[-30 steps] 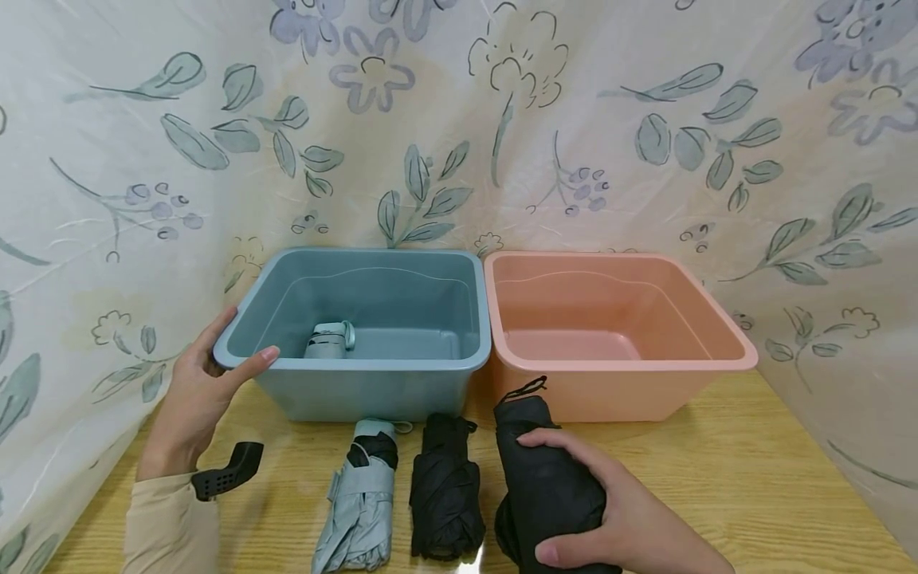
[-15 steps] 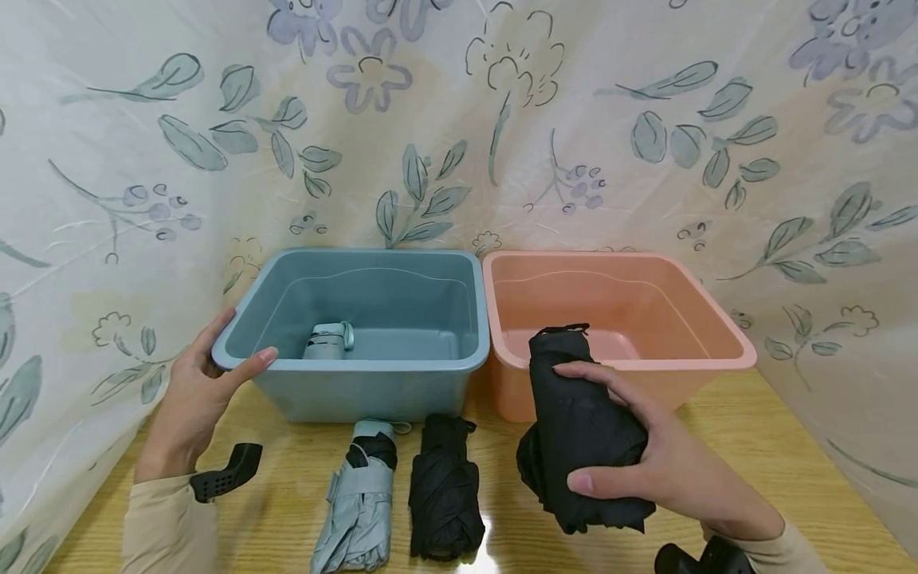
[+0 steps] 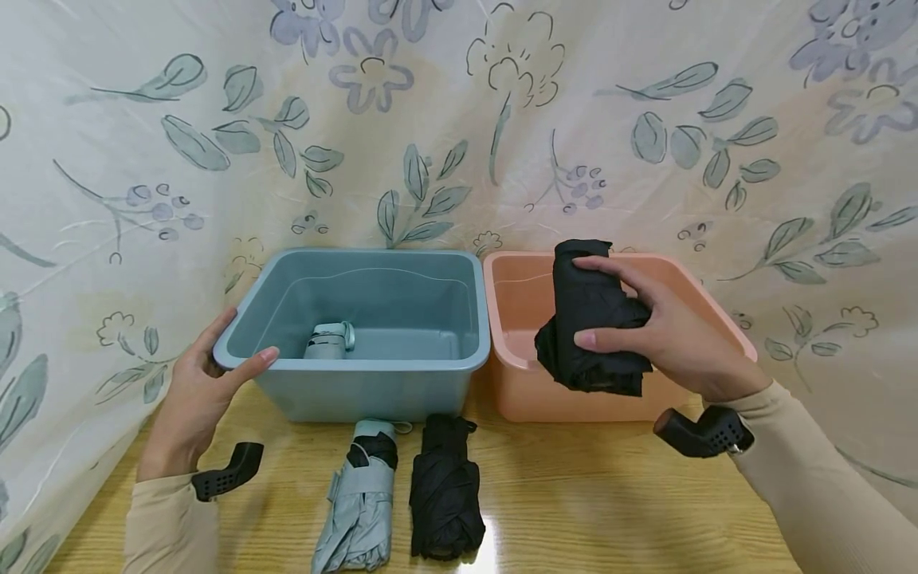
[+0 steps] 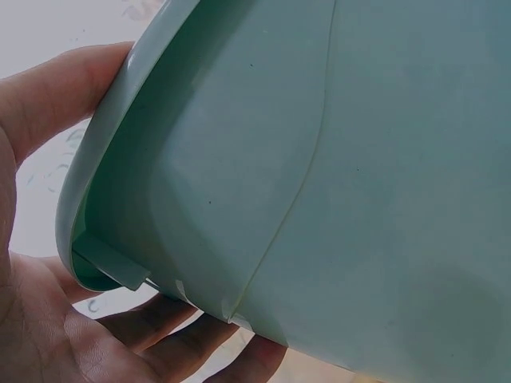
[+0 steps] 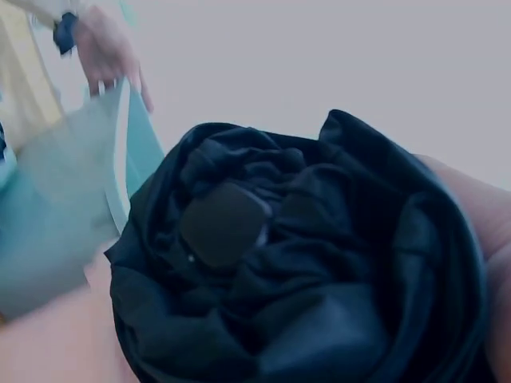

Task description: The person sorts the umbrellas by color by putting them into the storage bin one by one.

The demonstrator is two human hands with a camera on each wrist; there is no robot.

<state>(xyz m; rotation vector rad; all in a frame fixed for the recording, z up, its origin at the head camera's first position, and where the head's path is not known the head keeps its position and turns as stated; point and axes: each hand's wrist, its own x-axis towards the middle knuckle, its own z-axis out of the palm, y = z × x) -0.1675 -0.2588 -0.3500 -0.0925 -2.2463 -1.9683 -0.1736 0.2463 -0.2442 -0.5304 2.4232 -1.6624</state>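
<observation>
My right hand [image 3: 663,335] grips a folded black umbrella [image 3: 591,319], thumb on the near side and fingers round its far side. Umbrella and hand overlap the front rim and opening of the pink bin [image 3: 516,395]. In the right wrist view the bunched cloth end of the umbrella [image 5: 319,263] fills the middle. At the far left, my left hand [image 3: 197,387] holds the corner of the blue bin [image 3: 373,391], its thumb over the rim. The left wrist view shows fingers [image 4: 180,343] along the bin's outer side [image 4: 383,183].
Inside the blue bin stands a light blue umbrella, only its handle end [image 3: 328,341] showing. On the wooden table [image 3: 610,494] before the bins lie a light blue folded umbrella [image 3: 358,502] and another black one [image 3: 446,494]. A floral curtain [image 3: 430,119] hangs behind.
My right hand has raised the black umbrella from the table's front and carried it forward and slightly right to the pink bin. My left hand keeps its place on the blue bin.
</observation>
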